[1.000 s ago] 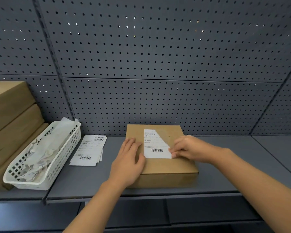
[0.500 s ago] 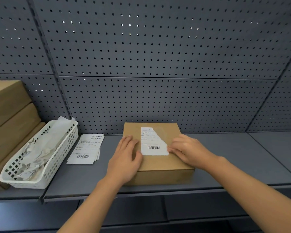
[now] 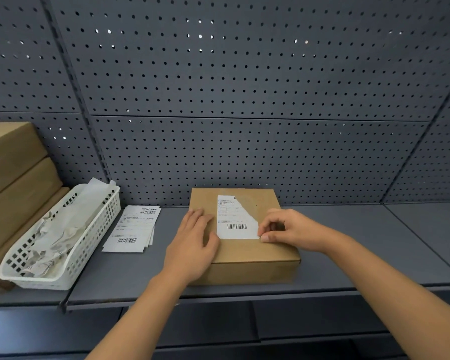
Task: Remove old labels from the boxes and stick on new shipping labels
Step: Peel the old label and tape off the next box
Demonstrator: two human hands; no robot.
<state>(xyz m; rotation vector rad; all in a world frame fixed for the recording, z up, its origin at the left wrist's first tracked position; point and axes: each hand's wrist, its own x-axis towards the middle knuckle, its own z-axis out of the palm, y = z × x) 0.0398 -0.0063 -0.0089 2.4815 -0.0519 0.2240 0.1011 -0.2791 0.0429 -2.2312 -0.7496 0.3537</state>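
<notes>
At the near edge of the shelf (image 3: 115, 276) my left hand (image 3: 192, 242) presses flat, fingers straight, on the box (image 3: 270, 250). At 3 o'clock from it, I see my right hand (image 3: 286, 229) pinch the near-right corner of the old label (image 3: 234, 219), whose long side runs from these fingers toward 11 o'clock.

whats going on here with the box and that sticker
A person is working a torn white shipping label, apparently the old one, off a flat brown cardboard box on a grey metal shelf. The left hand lies flat on the box top while the right hand pinches the label's near right corner. Its upper right part is gone. A stack of white printed labels lies to the left, beside a white plastic basket of crumpled paper scraps.
</notes>
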